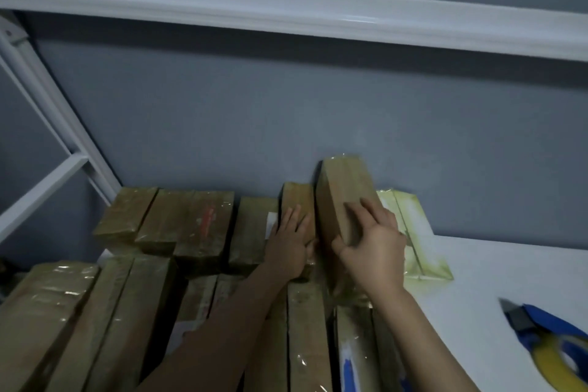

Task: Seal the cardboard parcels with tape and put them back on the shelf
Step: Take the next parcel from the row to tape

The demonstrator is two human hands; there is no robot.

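Several brown cardboard parcels wrapped in clear tape stand packed in rows on the white shelf [496, 267]. My right hand [370, 242] grips one tall taped parcel [345, 194], tilted up above the others near the grey wall. My left hand [291, 242] lies flat with fingers apart on the neighbouring parcel [297, 197] just to the left. A pale yellow-green parcel [416, 232] stands right of the held one, partly hidden by my right hand.
A blue tape dispenser with a yellow roll [553, 347] lies on the shelf at the lower right. A white shelf frame post [57, 118] slants on the left. The upper shelf's white edge [286, 13] runs overhead.
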